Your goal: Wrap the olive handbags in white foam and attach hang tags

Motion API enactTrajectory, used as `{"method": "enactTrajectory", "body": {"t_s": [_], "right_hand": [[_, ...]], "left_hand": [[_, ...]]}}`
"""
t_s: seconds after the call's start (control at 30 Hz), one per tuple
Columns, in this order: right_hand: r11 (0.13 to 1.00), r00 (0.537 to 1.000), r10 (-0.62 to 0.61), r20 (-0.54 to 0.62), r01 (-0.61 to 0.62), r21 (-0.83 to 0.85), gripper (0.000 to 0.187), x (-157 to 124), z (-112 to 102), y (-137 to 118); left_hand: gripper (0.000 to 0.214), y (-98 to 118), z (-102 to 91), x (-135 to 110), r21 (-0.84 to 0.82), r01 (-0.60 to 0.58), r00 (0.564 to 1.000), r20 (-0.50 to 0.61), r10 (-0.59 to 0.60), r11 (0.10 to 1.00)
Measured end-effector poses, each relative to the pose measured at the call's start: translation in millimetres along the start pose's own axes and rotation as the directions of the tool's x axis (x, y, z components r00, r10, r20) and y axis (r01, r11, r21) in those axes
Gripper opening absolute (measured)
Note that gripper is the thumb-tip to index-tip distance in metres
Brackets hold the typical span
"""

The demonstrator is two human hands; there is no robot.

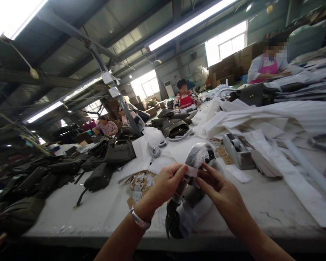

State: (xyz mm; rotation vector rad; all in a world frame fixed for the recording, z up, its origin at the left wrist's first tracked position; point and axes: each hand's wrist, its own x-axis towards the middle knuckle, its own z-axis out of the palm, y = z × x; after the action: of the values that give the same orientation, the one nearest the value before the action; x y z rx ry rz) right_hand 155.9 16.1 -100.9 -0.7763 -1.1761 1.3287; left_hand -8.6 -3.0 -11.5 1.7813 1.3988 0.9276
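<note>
A dark bag strap [182,188], wrapped in thin whitish film [197,155], curves up in front of me at the table's near side. My left hand [170,179] pinches the wrapped strap between thumb and fingers. From the other side, my right hand [220,186] closes its fingertips on the same wrapping. Below the hands lies the dark green bag [175,221], partly under pale film; my hands and the wrapping hide much of it.
Dark bags [97,175] are heaped on the left. String tags [141,183], a tape roll [155,151] and a grey tape dispenser [237,150] lie on the white table [97,214]. White sheets [260,119] pile up right. People sit beyond, one in a red apron [186,101].
</note>
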Motion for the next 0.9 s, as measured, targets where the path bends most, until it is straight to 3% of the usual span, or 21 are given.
{"method": "enactTrajectory", "body": {"t_s": [0.17, 0.27, 0.4, 0.77, 0.9], "right_hand": [[0.998, 0.999, 0.023, 0.028, -0.024, 0.058, 0.069, -2, 0, -4], [0.998, 0.999, 0.022, 0.03, -0.023, 0.058, 0.069, -3, 2, -5], [0.999, 1.0, -0.002, 0.012, 0.002, 0.042, 0.066, -3, 4, -6], [0.998, 0.999, 0.016, -0.037, -0.013, 0.064, 0.066, 1, -5, -7], [0.997, 1.0, 0.025, -0.013, -0.024, 0.076, 0.066, 2, -8, -9]], "left_hand": [[0.052, 3, 2.2, -2, -0.089, 0.065, 0.998, 0.002, -0.065, 0.994], [0.055, 4, 5.4, -4, -0.034, 0.052, 0.997, -0.059, -0.054, 0.998], [0.044, 4, 9.5, -6, 0.047, 0.057, 0.994, -0.097, -0.053, 0.997], [0.035, 13, 10.1, -4, -0.077, -0.045, 0.994, 0.093, 0.052, 0.996], [0.036, 11, 8.3, -2, -0.151, 0.056, 0.988, 0.148, -0.034, 0.987]]}}
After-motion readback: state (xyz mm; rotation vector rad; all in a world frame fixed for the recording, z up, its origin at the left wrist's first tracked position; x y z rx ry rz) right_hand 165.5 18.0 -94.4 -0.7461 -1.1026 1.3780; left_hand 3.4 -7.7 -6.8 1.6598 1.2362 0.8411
